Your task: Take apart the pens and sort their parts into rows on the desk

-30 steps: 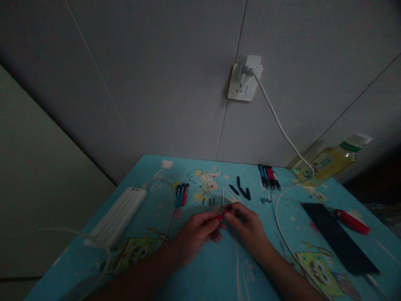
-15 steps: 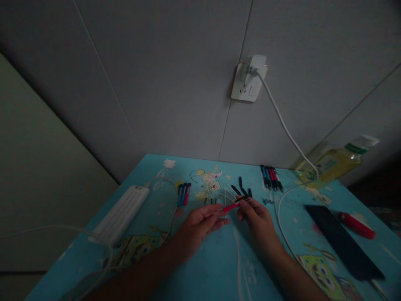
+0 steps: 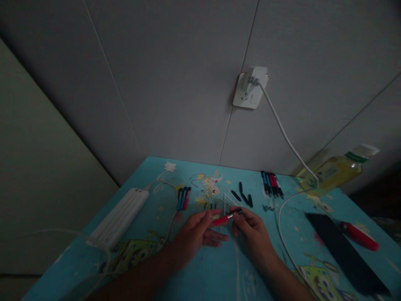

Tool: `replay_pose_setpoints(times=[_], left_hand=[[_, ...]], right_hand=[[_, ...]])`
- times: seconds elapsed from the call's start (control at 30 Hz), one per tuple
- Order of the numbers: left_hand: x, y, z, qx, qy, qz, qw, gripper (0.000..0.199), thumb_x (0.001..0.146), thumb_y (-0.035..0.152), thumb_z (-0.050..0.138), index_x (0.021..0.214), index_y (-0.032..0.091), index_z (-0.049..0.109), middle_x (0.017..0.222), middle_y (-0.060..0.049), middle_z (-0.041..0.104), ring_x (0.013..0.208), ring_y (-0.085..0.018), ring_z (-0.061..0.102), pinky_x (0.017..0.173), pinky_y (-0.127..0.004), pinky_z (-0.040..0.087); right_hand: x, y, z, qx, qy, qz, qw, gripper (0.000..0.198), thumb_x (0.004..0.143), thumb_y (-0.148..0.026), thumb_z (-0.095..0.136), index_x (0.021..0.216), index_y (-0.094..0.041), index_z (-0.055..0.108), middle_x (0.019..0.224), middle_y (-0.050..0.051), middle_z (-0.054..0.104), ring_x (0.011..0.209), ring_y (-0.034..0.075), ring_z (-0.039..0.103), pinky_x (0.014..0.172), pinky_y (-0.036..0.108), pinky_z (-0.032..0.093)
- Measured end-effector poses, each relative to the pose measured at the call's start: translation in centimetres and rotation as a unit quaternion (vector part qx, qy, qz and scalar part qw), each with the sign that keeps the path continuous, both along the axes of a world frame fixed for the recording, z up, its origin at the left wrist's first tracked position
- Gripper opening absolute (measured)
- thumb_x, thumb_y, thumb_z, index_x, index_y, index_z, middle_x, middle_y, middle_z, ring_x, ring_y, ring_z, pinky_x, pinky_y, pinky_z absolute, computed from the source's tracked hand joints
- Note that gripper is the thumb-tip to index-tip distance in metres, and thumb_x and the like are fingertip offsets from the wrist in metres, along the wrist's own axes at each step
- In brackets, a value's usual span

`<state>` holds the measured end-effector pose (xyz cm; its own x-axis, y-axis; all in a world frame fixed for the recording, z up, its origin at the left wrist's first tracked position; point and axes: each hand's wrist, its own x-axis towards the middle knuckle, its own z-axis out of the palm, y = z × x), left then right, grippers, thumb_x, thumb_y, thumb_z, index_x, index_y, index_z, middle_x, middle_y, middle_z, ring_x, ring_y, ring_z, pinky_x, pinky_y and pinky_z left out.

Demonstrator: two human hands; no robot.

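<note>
A pen with a red barrel (image 3: 219,220) and a black end is held between both hands, low over the table. My left hand (image 3: 196,232) pinches the red barrel with thumb and index finger, the other fingers spread below. My right hand (image 3: 252,230) closes its fingertips on the black end (image 3: 238,210); a pale section shows between the two colours. Just beyond lie thin white sticks like pen refills (image 3: 224,204), several black pen parts (image 3: 243,194) and small dark pieces (image 3: 211,206). Blue and red barrels (image 3: 184,198) lie to the left. Several pens (image 3: 272,184) lie in a row at back right.
A white power strip (image 3: 123,215) and cables lie at left. A wall socket (image 3: 249,92) holds a charger, its white cable (image 3: 283,131) running down to the table. At right are a yellow liquid bottle (image 3: 333,171), a flat black object (image 3: 344,251) and a red object (image 3: 360,237).
The pen and both hands have come slightly lower and nearer to me. A pale section now shows between the red barrel and black end. The camera view has tilted a little upward.
</note>
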<state>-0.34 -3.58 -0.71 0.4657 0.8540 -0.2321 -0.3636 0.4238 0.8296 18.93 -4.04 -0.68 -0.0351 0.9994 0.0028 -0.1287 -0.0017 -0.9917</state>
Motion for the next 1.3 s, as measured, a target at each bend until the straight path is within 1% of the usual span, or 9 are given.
replay_pose_setpoints(times=[0.27, 0.5, 0.77, 0.83, 0.93, 1.0, 1.07, 1.2, 1.3], left_hand=[[-0.2, 0.0, -0.2, 0.022, 0.008, -0.028, 0.999, 0.051, 0.096, 0.049, 0.051, 0.132, 0.013, 0.055, 0.128, -0.021, 0.063, 0.091, -0.026, 0.074, 0.066, -0.028, 0.058], [-0.1, 0.1, -0.2, 0.044, 0.029, 0.003, 0.999, 0.054, 0.095, 0.053, 0.051, 0.13, 0.013, 0.056, 0.123, -0.019, 0.067, 0.092, -0.026, 0.073, 0.067, -0.03, 0.059], [-0.4, 0.1, 0.4, 0.147, 0.082, 0.094, 0.981, 0.043, 0.092, 0.054, 0.054, 0.1, 0.012, 0.062, 0.078, -0.009, 0.074, 0.058, -0.019, 0.07, 0.051, -0.026, 0.054], [-0.7, 0.0, 0.6, 0.172, 0.067, 0.11, 0.977, 0.04, 0.092, 0.051, 0.056, 0.099, 0.012, 0.062, 0.074, -0.007, 0.072, 0.057, -0.018, 0.068, 0.049, -0.026, 0.052], [-1.0, -0.2, 0.7, 0.202, 0.078, 0.105, 0.97, 0.033, 0.088, 0.043, 0.064, 0.103, 0.013, 0.063, 0.072, -0.004, 0.069, 0.056, -0.015, 0.064, 0.051, -0.025, 0.051], [-1.1, -0.2, 0.7, 0.235, 0.111, 0.119, 0.958, 0.025, 0.088, 0.037, 0.066, 0.1, 0.014, 0.065, 0.072, -0.002, 0.066, 0.057, -0.013, 0.061, 0.055, -0.024, 0.05], [-1.3, -0.2, 0.9, 0.279, 0.126, 0.164, 0.938, 0.018, 0.091, 0.034, 0.063, 0.095, 0.016, 0.065, 0.08, -0.003, 0.065, 0.069, -0.014, 0.062, 0.066, -0.025, 0.051], [-1.4, 0.2, 1.4, 0.312, 0.114, 0.251, 0.909, 0.015, 0.097, 0.032, 0.052, 0.096, 0.019, 0.059, 0.104, -0.007, 0.064, 0.1, -0.019, 0.062, 0.091, -0.032, 0.048], [-1.6, 0.6, 1.4, 0.306, 0.158, 0.261, 0.902, 0.017, 0.1, 0.032, 0.045, 0.102, 0.02, 0.057, 0.097, -0.005, 0.065, 0.096, -0.018, 0.063, 0.091, -0.032, 0.047]], right_hand=[[0.2, 0.0, 0.0, 0.01, -0.024, -0.058, 0.998, 0.031, 0.088, -0.043, 0.067, 0.104, -0.017, 0.069, 0.056, -0.005, 0.053, 0.052, 0.009, 0.046, 0.055, 0.023, 0.035], [-0.6, -0.2, -0.3, 0.005, -0.008, -0.012, 1.0, 0.028, 0.087, -0.041, 0.069, 0.103, -0.017, 0.068, 0.055, -0.005, 0.054, 0.049, 0.009, 0.046, 0.052, 0.022, 0.034], [-1.0, -0.5, -0.1, -0.016, -0.033, 0.036, 0.999, 0.03, 0.082, -0.042, 0.073, 0.098, -0.017, 0.071, 0.061, -0.003, 0.059, 0.053, 0.01, 0.05, 0.054, 0.024, 0.037], [-1.3, -0.8, 0.0, -0.01, -0.054, 0.04, 0.998, 0.029, 0.083, -0.043, 0.072, 0.097, -0.018, 0.071, 0.059, -0.004, 0.056, 0.054, 0.01, 0.049, 0.054, 0.024, 0.037], [-1.6, -1.3, 0.2, 0.038, -0.117, 0.071, 0.99, 0.024, 0.088, -0.042, 0.067, 0.093, -0.019, 0.071, 0.071, 0.0, 0.061, 0.065, 0.013, 0.053, 0.061, 0.026, 0.041], [-1.8, -1.5, 0.3, 0.081, -0.188, 0.091, 0.975, 0.022, 0.089, -0.04, 0.065, 0.093, -0.02, 0.071, 0.081, 0.002, 0.064, 0.073, 0.015, 0.056, 0.066, 0.027, 0.043], [-1.7, -1.5, 0.3, 0.112, -0.28, 0.08, 0.95, 0.018, 0.09, -0.038, 0.064, 0.094, -0.021, 0.069, 0.084, 0.002, 0.064, 0.074, 0.016, 0.057, 0.068, 0.027, 0.044], [-1.1, -1.1, 0.0, 0.137, -0.48, 0.005, 0.866, 0.014, 0.091, -0.035, 0.062, 0.089, -0.021, 0.064, 0.085, 0.003, 0.063, 0.08, 0.02, 0.059, 0.074, 0.03, 0.045], [-0.9, -0.8, -0.2, 0.13, -0.575, -0.024, 0.808, 0.016, 0.092, -0.037, 0.059, 0.086, -0.021, 0.062, 0.085, 0.004, 0.063, 0.08, 0.021, 0.06, 0.076, 0.032, 0.045]])
